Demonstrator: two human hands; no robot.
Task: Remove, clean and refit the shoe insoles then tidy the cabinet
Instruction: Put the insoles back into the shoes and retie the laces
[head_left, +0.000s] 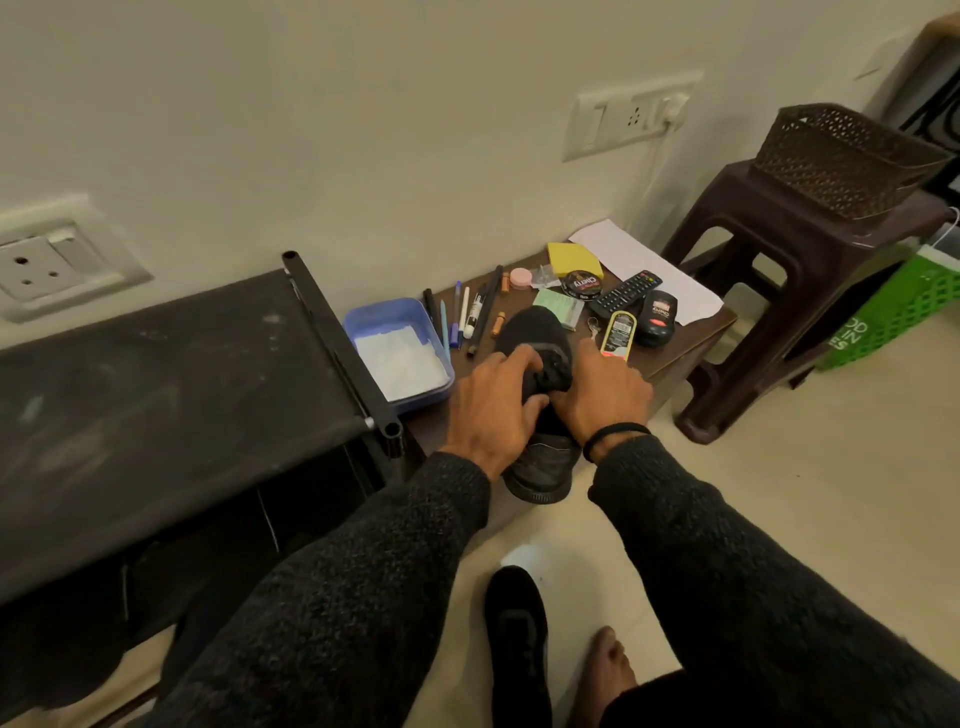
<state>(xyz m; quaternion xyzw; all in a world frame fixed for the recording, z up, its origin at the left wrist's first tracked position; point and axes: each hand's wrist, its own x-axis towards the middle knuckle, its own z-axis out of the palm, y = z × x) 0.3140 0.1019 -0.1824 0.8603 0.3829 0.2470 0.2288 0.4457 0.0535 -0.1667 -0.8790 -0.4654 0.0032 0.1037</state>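
Our left hand (496, 400) and right hand (597, 397) both grip the black shoe (540, 395) at its opening; its long axis runs away from us, toe toward the wall.

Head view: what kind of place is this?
Probably a home room or entryway: a black fabric-topped shoe cabinet against a cream wall with a white switch socket, and a brown plastic stool on pale floor tiles.

pens and markers (470, 317) lie in a row on the low brown worktop (675, 348) | remote control (627, 292) beside yellow pad (574, 258) and white paper (649, 270) | brown lattice basket (841, 156) sits on dark plastic stool (769, 270) | green bag (898, 312) on floor beside stool | wall sockets (52, 265)
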